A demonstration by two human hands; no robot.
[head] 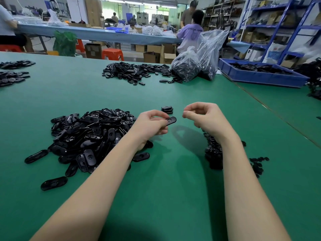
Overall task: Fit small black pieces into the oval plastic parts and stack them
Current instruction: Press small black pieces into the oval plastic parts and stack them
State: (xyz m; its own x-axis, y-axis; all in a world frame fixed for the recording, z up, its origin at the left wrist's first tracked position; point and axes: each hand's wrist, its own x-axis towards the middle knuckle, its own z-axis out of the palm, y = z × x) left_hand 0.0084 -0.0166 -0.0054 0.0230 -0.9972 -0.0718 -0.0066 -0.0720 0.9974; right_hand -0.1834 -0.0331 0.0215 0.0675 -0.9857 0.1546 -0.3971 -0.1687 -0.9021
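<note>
The left hand (152, 125) holds one black oval part (171, 120) between its thumb and fingers. The part sticks out to the right, up off the green table (165, 180). There is a small dark spot in the part, but the view is too poor to tell if a piece sits in it.

The right hand (205, 117) is close by, just right of the oval part and not touching it. Its fingers curl in and the tips come near the thumb. It may pinch a tiny piece, but I cannot tell.

Just behind the two hands is a short stack (167, 109) of oval parts on the table.

A big pile (90, 134) of loose oval parts lies under and left of the left arm. Some parts have slid out flat at its edge. A smaller heap of small black pieces (214, 150) lies under the right wrist, with a few more to the right of that arm.

Far back on the table is another pile (135, 71), next to clear bags (199, 65) full of black parts. A blue tray (260, 79) sits at the right.
</note>
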